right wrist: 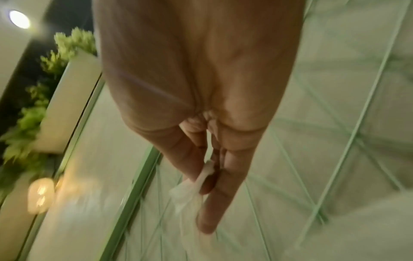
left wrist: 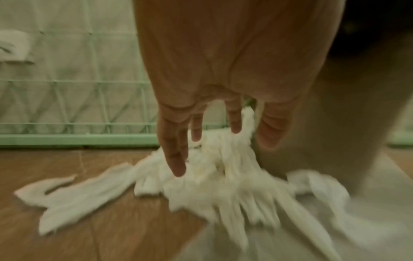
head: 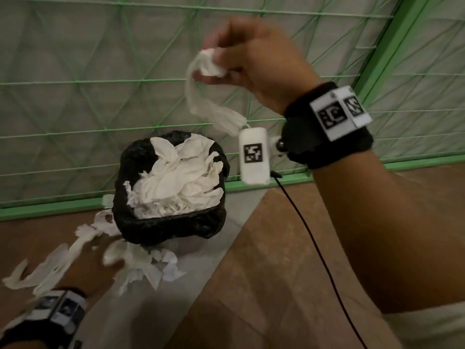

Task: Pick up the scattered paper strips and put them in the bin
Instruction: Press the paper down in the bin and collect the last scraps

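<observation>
My right hand (head: pixel 221 59) is raised above and to the right of the bin, pinching a crumpled white paper strip (head: pixel 208 65) whose long tail hangs down toward the wrist camera. The right wrist view shows the same pinch (right wrist: pixel 202 183) on the strip (right wrist: pixel 185 194). The bin (head: pixel 163 225), lined with a black bag, is piled with white paper (head: pixel 181 180). Scattered strips (head: pixel 143 268) lie on the floor in front of it and to its left. My left hand (head: pixel 93 263) is low over them, its fingers (left wrist: pixel 176 166) straight and spread, reaching into the pile (left wrist: pixel 223 190); it looks blurred.
A green-framed mesh panel (head: pixel 100 102) stands right behind the bin. A black cable (head: pixel 314 245) hangs from my right wrist across the wood floor (head: pixel 276 248). A planter with green plants (right wrist: pixel 67 58) shows beyond the panel.
</observation>
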A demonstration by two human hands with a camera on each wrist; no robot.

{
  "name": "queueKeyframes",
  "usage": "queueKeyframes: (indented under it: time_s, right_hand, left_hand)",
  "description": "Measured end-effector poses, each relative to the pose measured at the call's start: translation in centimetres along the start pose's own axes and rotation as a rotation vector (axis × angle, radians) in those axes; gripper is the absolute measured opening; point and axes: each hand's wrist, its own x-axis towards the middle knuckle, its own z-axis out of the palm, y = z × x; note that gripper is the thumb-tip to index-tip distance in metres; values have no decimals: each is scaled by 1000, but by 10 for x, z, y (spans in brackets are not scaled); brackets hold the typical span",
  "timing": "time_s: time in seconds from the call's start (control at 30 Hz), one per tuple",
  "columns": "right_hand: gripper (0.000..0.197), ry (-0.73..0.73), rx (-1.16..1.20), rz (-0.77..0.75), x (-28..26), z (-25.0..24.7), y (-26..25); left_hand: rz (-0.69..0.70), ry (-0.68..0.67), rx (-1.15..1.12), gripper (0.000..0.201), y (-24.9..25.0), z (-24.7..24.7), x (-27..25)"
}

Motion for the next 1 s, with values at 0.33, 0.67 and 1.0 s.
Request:
queueKeyframes:
  time_s: [0.33,0.67,1.0]
  right_hand:
    - [40,-361,-1303,119,-1,61,98]
    - [23,-975,-1065,275,-88,166,145]
    - [64,-672,-1203,313,-137,183,377]
  left_hand:
    - [-3,-206,89,22,56,53,-52]
    - [-37,29,-342,32,18,-98,-32]
    - [344,298,-511,20,151,-245,-40]
